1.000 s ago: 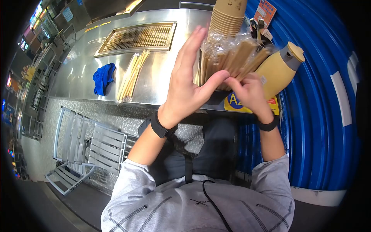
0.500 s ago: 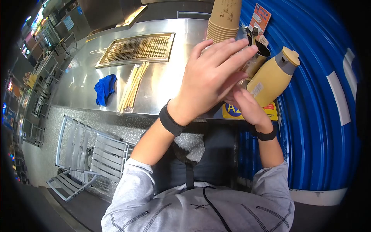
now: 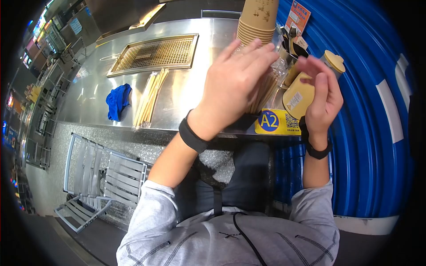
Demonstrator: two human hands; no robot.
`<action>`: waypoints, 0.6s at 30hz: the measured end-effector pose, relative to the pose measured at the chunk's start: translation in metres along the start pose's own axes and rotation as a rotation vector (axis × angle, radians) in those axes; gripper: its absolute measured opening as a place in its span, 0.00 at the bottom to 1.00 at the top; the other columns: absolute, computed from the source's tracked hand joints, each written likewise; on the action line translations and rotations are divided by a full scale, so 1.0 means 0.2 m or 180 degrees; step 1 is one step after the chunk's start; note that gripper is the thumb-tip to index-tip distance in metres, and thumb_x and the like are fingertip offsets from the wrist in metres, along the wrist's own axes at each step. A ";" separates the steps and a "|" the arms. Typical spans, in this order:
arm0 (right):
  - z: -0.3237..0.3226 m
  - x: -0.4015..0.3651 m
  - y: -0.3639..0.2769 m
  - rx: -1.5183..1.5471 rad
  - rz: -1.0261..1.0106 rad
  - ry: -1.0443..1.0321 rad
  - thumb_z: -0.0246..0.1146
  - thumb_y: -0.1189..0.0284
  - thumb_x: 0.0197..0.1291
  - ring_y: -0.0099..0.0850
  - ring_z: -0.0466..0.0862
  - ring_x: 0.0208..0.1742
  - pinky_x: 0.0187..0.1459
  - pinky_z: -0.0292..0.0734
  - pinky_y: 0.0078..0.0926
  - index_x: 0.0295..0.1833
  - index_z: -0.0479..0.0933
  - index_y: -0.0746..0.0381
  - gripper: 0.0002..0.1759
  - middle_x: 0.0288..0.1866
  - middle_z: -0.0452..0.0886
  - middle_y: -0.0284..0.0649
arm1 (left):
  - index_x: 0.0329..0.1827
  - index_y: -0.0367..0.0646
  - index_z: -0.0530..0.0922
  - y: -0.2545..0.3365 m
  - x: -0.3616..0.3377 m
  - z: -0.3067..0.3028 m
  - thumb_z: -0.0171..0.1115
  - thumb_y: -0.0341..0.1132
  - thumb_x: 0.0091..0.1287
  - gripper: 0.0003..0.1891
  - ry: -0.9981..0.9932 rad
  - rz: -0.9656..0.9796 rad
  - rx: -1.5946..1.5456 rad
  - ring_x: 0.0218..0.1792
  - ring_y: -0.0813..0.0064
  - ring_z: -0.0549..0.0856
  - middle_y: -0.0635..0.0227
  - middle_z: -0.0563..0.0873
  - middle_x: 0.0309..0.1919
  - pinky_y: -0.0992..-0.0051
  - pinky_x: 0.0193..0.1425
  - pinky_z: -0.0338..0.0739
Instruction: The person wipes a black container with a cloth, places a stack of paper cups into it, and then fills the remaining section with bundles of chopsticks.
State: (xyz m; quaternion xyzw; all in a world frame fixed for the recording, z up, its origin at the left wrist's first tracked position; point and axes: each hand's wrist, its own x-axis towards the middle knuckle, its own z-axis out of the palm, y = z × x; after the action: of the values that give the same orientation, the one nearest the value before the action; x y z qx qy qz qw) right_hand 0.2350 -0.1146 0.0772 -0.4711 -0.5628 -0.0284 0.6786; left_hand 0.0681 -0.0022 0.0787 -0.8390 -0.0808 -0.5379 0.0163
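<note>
My left hand (image 3: pixel 237 84) reaches over the table with its fingers stretched out and somewhat apart; its thumb is hidden. Just past its palm a bunch of wooden chopsticks (image 3: pixel 266 94) stands slanted, with crinkled clear plastic (image 3: pixel 278 67) at the upper end. Part of the bunch is behind my left hand, so how firmly they touch cannot be made out. My right hand (image 3: pixel 325 99) is raised to the right of it, thumb and fingers curved apart, holding nothing. Behind my right hand is a yellow jug (image 3: pixel 297 95) with a yellow lid.
Stacked paper cups (image 3: pixel 256 26) and a utensil holder (image 3: pixel 290 73) stand farther back. A yellow A2 sign (image 3: pixel 271 121) lies at the front edge. On the left are wrapped chopsticks (image 3: pixel 151 99), a blue cloth (image 3: pixel 118 102) and a grill grate (image 3: pixel 155 54). A blue corrugated wall (image 3: pixel 364 133) borders the right.
My right hand has moved away from my left, to the right and upward, and its fingers have opened. My left hand has shifted slightly left, uncovering the chopsticks and the A2 sign.
</note>
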 end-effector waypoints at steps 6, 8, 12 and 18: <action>0.12 0.01 0.17 0.0041 -0.0055 -0.0578 0.44 0.63 0.79 0.38 0.72 0.71 0.72 0.62 0.35 0.66 0.72 0.70 0.25 0.66 0.77 0.48 | 0.57 0.45 0.79 -0.01 -0.08 0.11 0.59 0.22 0.65 0.17 -0.0220 -0.0198 0.0257 0.69 0.53 0.75 0.66 0.85 0.59 0.49 0.77 0.56; 0.15 0.00 0.22 0.0049 -0.0080 -0.0725 0.43 0.60 0.79 0.43 0.70 0.74 0.73 0.60 0.37 0.68 0.71 0.71 0.27 0.68 0.76 0.50 | 0.60 0.46 0.78 0.02 -0.09 0.09 0.58 0.22 0.65 0.19 -0.0354 -0.0229 0.0198 0.72 0.52 0.71 0.65 0.83 0.61 0.49 0.79 0.50; 0.16 0.09 0.13 -0.0288 -0.0869 -0.0869 0.41 0.56 0.79 0.45 0.68 0.75 0.74 0.60 0.38 0.68 0.70 0.72 0.31 0.69 0.74 0.52 | 0.72 0.42 0.67 0.00 -0.11 0.02 0.67 0.27 0.63 0.32 -0.0336 -0.0210 -0.0199 0.78 0.52 0.61 0.56 0.73 0.70 0.51 0.80 0.49; 0.06 0.36 -0.10 -0.0361 -0.2316 -0.0833 0.40 0.51 0.78 0.49 0.65 0.77 0.75 0.57 0.43 0.70 0.68 0.74 0.36 0.72 0.71 0.53 | 0.80 0.33 0.43 -0.08 -0.36 0.04 0.82 0.40 0.52 0.62 0.0346 -0.1294 -0.1431 0.79 0.52 0.56 0.41 0.52 0.79 0.57 0.80 0.53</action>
State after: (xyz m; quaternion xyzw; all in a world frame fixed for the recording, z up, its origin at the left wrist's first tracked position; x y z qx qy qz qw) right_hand 0.2410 -0.0825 0.1449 -0.2772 -0.7724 -0.2379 0.5195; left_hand 0.0430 0.0060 0.0096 -0.7582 -0.1249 -0.5786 -0.2735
